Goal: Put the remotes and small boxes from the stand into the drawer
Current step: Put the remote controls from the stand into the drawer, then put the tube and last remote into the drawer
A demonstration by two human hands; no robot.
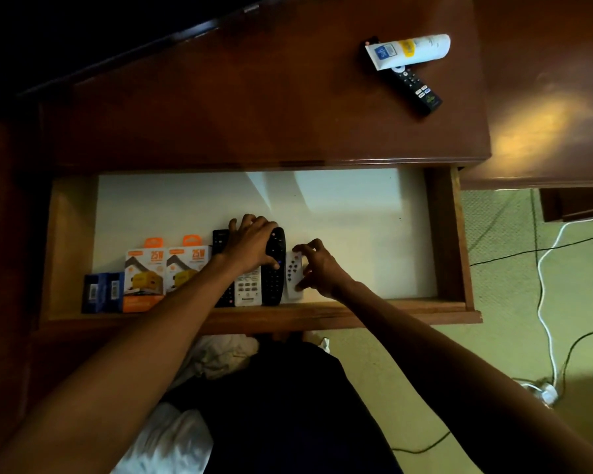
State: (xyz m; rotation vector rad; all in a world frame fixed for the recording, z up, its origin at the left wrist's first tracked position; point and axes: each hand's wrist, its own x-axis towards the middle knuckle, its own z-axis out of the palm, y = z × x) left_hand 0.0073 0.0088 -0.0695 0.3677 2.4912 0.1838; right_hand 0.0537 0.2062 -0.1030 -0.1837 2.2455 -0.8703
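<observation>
- we look down into the open drawer, pulled out from under the dark wooden stand; its floor is white.
- along the drawer's front edge sits a row: a dark blue box at the far left, then two orange-and-white charger boxes side by side, marked "25w".
- right of the boxes lie a slim black remote, a white panasonic remote, a rounded black remote and a small white remote, all lengthwise and close together.
- our left hand lies palm down over the tops of the remotes, fingers curled across the slim black one and the rounded black one; we cannot tell whether it grips either or only presses on them.
- our right hand is half open, fingertips pinching the small white remote by its top and its near right edge; the remote rests on the drawer floor.
- on the stand top, well apart from the drawer row, one more black tv remote lies aslant, with a white tube lying across its far end.
- cables run over the green floor at the right.
</observation>
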